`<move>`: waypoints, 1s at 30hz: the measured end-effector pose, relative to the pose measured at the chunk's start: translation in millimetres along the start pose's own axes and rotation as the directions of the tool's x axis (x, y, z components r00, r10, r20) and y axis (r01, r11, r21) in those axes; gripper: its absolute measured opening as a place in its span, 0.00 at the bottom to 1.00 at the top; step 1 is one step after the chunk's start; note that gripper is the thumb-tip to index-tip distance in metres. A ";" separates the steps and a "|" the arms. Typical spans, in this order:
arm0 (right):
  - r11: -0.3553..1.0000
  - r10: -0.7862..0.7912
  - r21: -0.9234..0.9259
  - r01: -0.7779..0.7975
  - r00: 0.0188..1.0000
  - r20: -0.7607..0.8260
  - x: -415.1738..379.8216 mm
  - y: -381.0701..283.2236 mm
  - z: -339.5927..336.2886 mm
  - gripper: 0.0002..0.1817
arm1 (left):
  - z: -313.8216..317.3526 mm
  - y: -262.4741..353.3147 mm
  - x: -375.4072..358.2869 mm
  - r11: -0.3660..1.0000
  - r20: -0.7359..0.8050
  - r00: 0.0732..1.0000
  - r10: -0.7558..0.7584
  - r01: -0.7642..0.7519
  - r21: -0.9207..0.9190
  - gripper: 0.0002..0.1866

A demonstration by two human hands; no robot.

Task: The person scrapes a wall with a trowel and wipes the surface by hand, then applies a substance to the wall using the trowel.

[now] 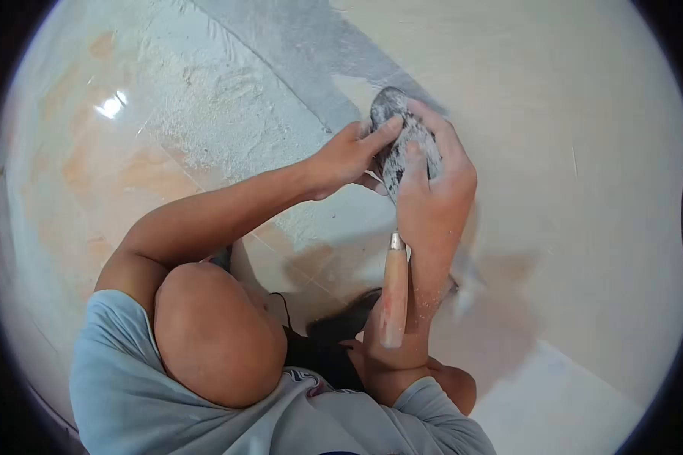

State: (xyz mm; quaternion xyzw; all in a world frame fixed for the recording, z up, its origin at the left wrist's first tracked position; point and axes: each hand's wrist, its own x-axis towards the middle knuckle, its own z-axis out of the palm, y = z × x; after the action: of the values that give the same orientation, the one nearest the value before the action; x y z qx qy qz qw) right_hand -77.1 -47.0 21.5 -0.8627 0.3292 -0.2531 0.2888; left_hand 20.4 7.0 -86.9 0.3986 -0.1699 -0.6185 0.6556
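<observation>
A trowel with a rounded dark blade (397, 163), smeared with pale plaster-like dust, is held up between both hands. Its wooden handle (394, 296) points back toward my body, along my right forearm, with a metal collar at its upper end. My left hand (350, 158) grips the blade's left edge, thumb pressed on its face. From the other side my right hand (440, 171) holds the blade, its thumb on the face and its fingers around the right edge. What lies beneath the blade is hidden.
White powder and crumbs (220, 106) are scattered over the floor at upper left. A grey strip (311, 53) runs diagonally behind the hands. Pale smooth flooring (569, 152) spreads to the right. My bent knee (216, 334) is at lower left.
</observation>
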 end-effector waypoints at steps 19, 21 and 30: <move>0.975 -0.035 0.223 0.018 0.997 0.069 14.3 24.5 35.8 0.09 | -28.1 -9.8 5.4 0.998 -0.238 0.969 0.061 -0.060 0.008 0.27; 0.984 0.025 0.177 -0.036 0.998 0.062 3.8 20.8 21.1 0.09 | -25.8 -6.4 2.1 0.994 -0.161 0.986 -0.034 0.051 0.097 0.26; 0.987 -0.001 0.160 -0.008 0.999 0.054 4.1 21.3 8.3 0.10 | -0.8 -8.5 2.1 0.997 -0.213 0.976 0.048 -0.034 0.068 0.30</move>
State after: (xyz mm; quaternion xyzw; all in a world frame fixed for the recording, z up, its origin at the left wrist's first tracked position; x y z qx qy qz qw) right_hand -78.2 -60.3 2.6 -0.8425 0.3014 -0.2549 0.3665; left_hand 15.6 5.9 -94.2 0.4801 -0.1263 -0.5526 0.6695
